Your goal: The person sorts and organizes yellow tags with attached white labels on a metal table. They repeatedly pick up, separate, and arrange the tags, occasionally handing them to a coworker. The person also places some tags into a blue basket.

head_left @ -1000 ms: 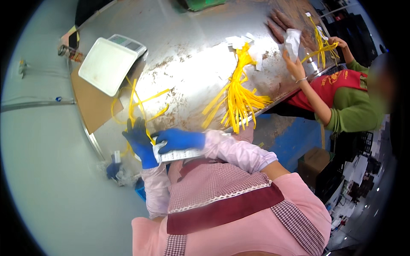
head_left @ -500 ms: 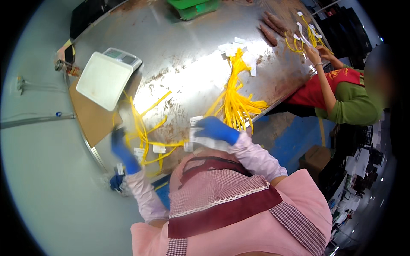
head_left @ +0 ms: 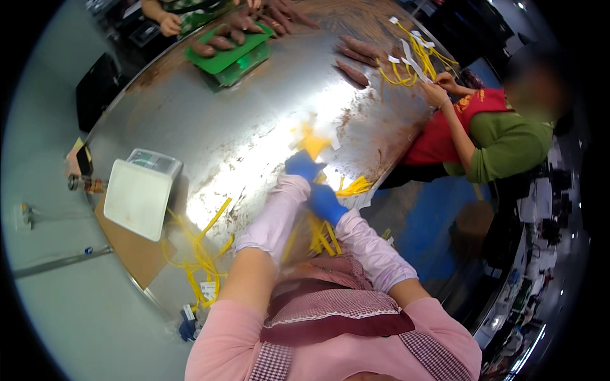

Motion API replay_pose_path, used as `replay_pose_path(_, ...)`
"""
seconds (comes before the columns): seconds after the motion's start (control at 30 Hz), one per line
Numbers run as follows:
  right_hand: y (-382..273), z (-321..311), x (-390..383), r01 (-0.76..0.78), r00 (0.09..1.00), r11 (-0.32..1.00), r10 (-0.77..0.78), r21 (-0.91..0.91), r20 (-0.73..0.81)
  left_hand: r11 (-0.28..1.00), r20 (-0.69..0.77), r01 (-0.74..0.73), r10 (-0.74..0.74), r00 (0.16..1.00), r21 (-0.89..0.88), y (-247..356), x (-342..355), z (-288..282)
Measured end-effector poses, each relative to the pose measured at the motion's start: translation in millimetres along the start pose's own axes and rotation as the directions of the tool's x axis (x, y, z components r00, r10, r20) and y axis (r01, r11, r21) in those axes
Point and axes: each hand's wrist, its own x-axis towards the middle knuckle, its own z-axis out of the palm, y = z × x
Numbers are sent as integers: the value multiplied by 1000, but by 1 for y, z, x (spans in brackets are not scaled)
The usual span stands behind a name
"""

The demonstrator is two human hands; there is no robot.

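Observation:
My left hand, in a blue glove, is closed on a bundle of yellow straps, whose far part is blurred by motion. Just nearer to me and slightly right, my blue-gloved right hand is also closed on yellow straps; their loose ends hang in front of my apron. More strap ends fan out to the right of my hands by the table edge, near a white tag. Loose yellow straps with white tags lie at the left near corner.
A white scale stands on the left over brown cardboard. Sweet potatoes rest on a green-topped scale across the steel table; more lie far right. A co-worker handles tagged yellow straps; another person's hand shows far left.
My left hand has moved right from the loose straps to the bundle, beside my right hand. Both hands now grip straps, and the bundle has shifted. The view has shifted, showing more of the far side.

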Motion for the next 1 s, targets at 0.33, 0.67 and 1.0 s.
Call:
replay_pose_path(0.33, -6, -44, -93, 136, 984, 988, -143, 77, 106, 22, 232, 243, -224, 947, -970, -60, -14, -6)
replay_pose_path(0.67, 29, -176, -182, -427, 748, 900, 298, 86, 593, 14, -190, -216, -533, 825, -976, -76, 43, -75)
replay_pose_path(1.0, -31, -185, -152, -372, 911, 69, 218, 926, 350, 493, 33, 61, -65, 997, -868, -23, -132, -40)
